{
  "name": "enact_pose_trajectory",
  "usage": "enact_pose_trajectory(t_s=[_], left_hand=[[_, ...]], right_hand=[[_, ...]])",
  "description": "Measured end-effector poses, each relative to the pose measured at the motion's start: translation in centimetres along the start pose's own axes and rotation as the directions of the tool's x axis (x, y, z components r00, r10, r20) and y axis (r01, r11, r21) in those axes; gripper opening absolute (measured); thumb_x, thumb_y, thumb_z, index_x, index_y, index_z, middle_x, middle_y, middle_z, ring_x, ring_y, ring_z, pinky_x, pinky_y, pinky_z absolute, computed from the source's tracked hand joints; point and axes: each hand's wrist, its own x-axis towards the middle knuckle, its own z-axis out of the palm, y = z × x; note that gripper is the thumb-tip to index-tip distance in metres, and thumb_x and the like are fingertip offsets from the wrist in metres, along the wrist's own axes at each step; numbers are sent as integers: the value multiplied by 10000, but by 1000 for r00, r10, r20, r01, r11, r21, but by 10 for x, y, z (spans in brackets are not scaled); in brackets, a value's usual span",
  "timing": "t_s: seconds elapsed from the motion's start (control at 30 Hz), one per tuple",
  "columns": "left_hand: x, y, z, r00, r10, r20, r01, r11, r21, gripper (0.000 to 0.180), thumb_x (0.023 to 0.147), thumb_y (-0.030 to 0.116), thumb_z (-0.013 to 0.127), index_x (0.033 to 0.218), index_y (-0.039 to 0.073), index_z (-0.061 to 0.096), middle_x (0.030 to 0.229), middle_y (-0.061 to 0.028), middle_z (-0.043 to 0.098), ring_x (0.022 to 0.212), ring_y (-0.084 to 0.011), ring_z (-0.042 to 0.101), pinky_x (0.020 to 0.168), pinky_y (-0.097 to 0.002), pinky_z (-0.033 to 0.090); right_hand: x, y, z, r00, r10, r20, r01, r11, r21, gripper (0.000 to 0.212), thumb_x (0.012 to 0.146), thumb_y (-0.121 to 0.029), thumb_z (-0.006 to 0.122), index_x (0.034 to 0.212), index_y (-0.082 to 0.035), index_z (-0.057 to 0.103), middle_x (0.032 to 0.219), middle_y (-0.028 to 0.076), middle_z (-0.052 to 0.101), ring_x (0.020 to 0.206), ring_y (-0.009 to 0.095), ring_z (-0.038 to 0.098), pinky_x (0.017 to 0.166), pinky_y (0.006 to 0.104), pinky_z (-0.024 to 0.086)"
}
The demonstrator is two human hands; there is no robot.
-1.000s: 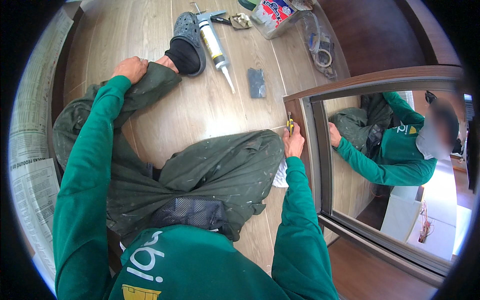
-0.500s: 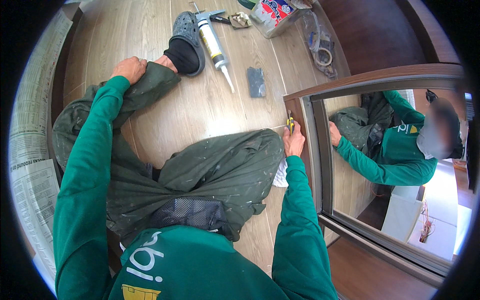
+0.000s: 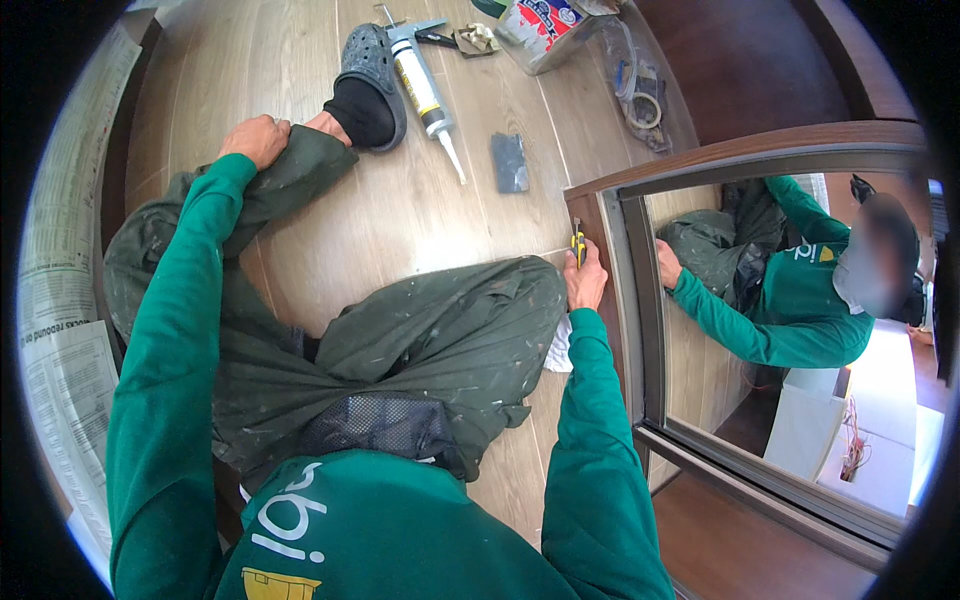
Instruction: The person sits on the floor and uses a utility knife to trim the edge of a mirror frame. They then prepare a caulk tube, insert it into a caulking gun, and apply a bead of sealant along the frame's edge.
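Note:
My right hand (image 3: 588,280) is closed around a yellow and black utility knife (image 3: 578,243). The knife points away from me, its tip against the brown wooden edge (image 3: 588,225) of the mirror frame. On the left, my left hand (image 3: 257,141) grips the dark green trouser leg (image 3: 305,165) just above my ankle, its fingers curled over the cloth. Mirror glass (image 3: 720,330) fills the frame at the right and reflects my arm and upper body. Just behind my right wrist, a crumpled white cloth (image 3: 560,348) lies partly under my knee.
A caulking gun with a white cartridge (image 3: 418,85) lies beside my grey clog (image 3: 368,60). A dark grey flat pad (image 3: 509,163) is on the wood floor. Farther off stand a metal can (image 3: 540,35) and a clear bag with a tape roll (image 3: 643,110). Newspaper (image 3: 75,220) covers the left side.
The whole view has shifted very slightly. The knife stands a touch more upright in my right hand, still at the frame edge. My left hand has kept its hold.

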Motion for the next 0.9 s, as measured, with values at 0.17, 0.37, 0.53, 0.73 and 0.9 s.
enact_pose_trajectory(t_s=[0.17,0.37,0.53,0.73,0.9], left_hand=[[-12,3,-6,994,-102,-50,97,992,-85,568,974,422,412,1092,-61,687,1128,-305,661,1096,-460,627,988,-511,467],[-3,0,-2,1000,-13,-22,12,999,-46,571,973,427,414,1078,-61,692,1117,-317,658,1081,-465,632,981,-515,471],[-3,-1,2,992,-105,-70,99,991,-86,567,972,419,412,1068,-63,695,1127,-312,656,1080,-463,633,978,-514,473],[-7,3,-5,997,-77,-28,75,995,-68,558,971,407,412,1072,-65,692,1131,-313,655,1077,-467,633,977,-515,473],[-13,8,-10,996,-84,-40,82,995,-50,565,972,416,410,1076,-62,693,1132,-316,653,1084,-457,633,980,-507,473]], right_hand=[[0,-5,1,1000,7,-18,-7,1000,17,457,887,-267,681,1288,-71,583,1013,290,686,979,474,655,863,520,513],[3,-4,1,1000,2,-12,-2,1000,31,449,884,-262,682,1281,-72,593,1017,289,688,987,467,659,875,514,512],[0,-5,1,999,-4,-38,5,999,37,448,879,-256,684,1280,-79,595,1017,295,683,982,478,652,868,522,511],[6,-2,1,1000,-10,6,10,1000,3,451,875,-248,669,1290,-99,576,997,311,676,963,502,640,855,561,500],[1,7,5,1000,-5,23,6,999,-54,451,868,-252,673,1282,-97,582,993,309,677,965,498,641,855,552,504]])
